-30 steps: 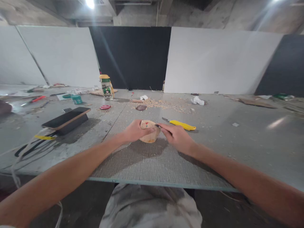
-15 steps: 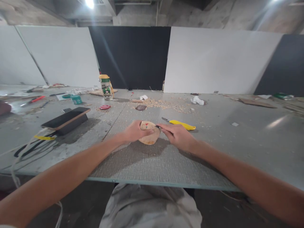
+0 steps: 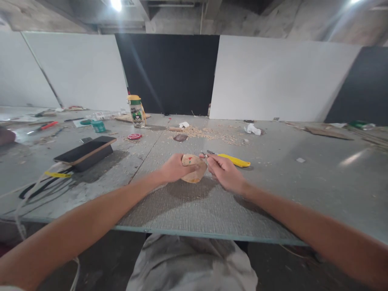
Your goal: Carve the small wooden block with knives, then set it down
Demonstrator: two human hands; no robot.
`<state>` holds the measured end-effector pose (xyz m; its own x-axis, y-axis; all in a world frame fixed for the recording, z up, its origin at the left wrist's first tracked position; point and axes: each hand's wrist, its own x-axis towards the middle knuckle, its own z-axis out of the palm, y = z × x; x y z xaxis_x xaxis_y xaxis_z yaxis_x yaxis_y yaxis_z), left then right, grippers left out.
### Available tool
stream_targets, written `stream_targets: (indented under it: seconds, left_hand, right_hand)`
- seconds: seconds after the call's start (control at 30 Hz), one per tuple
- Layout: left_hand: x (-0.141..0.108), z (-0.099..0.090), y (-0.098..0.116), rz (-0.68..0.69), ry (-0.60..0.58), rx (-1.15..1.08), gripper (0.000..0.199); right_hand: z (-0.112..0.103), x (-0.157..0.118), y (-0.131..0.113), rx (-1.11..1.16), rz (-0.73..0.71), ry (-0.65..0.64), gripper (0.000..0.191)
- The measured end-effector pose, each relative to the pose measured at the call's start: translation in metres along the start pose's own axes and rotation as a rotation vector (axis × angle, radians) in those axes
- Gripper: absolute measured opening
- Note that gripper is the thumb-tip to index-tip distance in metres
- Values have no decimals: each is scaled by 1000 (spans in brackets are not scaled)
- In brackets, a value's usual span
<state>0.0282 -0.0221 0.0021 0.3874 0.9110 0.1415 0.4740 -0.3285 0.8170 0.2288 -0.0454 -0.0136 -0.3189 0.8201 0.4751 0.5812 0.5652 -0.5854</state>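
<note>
On grey tabletop (image 3: 188, 202) — rounded pale wooden piece (image 3: 194, 167), gripped by left hand (image 3: 175, 167); right hand (image 3: 224, 171) pinches small dark-tipped tool (image 3: 203, 155) against it.

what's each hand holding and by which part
Left hand grips the rounded pale wooden piece by its left side; right hand pinches a small dark tool, grip hidden.

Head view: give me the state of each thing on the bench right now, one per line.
Wooden piece: gripped by left hand, resting on bench.
Small tool: held in right hand, tip at the wood.
Yellow utility knife: lying flat, untouched.
Bottle: upright, capped.
Phone: screen dark.
</note>
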Motion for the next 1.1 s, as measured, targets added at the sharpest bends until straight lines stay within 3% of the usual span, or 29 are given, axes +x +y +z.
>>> stream_targets:
  seconds: [0.1,0.3,0.47,0.7,0.87,1.1]
  left_hand:
    - [-1,1,2,15,-42,3,19]
    - [-4,1,3,116,-79,42,20]
    - [-8,0,8,194,-109,77,21]
    - [-8,1,10,229,-104,96,19]
    - [-4,-6,5,182,-136,72,26]
    - [1,-23,-3,87,-242,-31,31]
  right_hand:
    - [-3,2,-1,53,11,11,49]
    - [-10,5,-4,-20,-21,57,21]
    - [-12,4,-6,-89,-79,116,43]
    - [-13,3,-12,-188,-124,142,32]
    - [-15,13,8,-259,-33,133,29]
    - [-17,15,38,-378,16,-60,26]
